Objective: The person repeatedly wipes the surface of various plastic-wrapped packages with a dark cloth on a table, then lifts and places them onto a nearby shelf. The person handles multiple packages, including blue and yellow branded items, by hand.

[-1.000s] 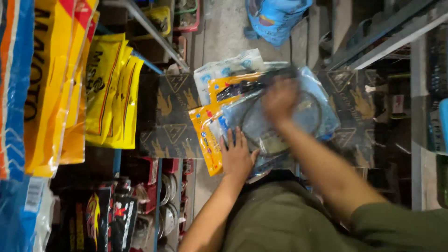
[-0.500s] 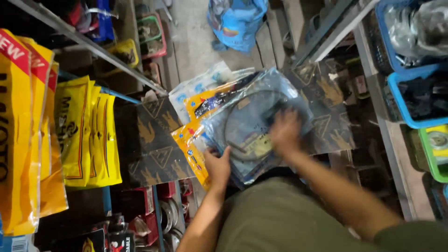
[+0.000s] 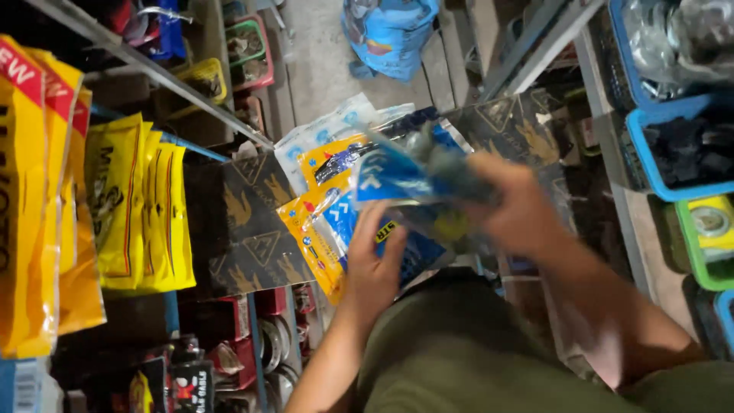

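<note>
My right hand (image 3: pixel 514 205) grips a blue plastic packet (image 3: pixel 397 177) with a grey coiled part inside and lifts its near edge, blurred by motion. My left hand (image 3: pixel 373 264) lies flat with fingers spread on the stack of blue and orange packets (image 3: pixel 317 229) beneath it. The stack rests on a dark cardboard box (image 3: pixel 245 222) printed with gold emblems, just in front of my olive-green clothing.
Yellow bags (image 3: pixel 138 214) hang from a rack on the left. Blue bins (image 3: pixel 680 153) and a green bin (image 3: pixel 707 237) stand on shelves at right. A blue sack (image 3: pixel 390 34) lies on the floor ahead. Small boxed parts (image 3: pixel 229 359) fill the lower left shelves.
My right hand went from pressing on the top clear packet to gripping a blue packet and raising it off the stack. The left hand stayed on the stack.
</note>
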